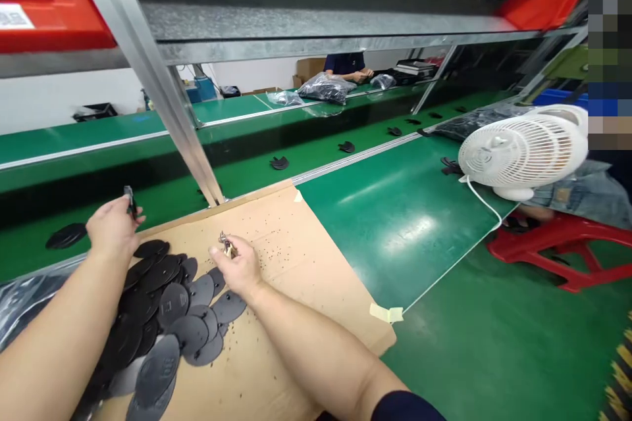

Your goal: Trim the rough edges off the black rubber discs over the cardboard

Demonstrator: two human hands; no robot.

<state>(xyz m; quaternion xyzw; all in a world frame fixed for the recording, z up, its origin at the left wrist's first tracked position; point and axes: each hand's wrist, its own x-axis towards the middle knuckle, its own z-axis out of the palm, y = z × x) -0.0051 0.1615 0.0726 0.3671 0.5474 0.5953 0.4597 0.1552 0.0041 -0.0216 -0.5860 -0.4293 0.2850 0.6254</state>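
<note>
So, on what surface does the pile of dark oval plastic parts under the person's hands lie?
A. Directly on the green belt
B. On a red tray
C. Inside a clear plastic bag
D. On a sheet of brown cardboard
D: the pile of dark oval parts rests on the cardboard sheet, which is taped onto the green table.

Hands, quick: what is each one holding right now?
Left hand: closed on a small dark part.
Right hand: pinching a small metal tool.
</note>
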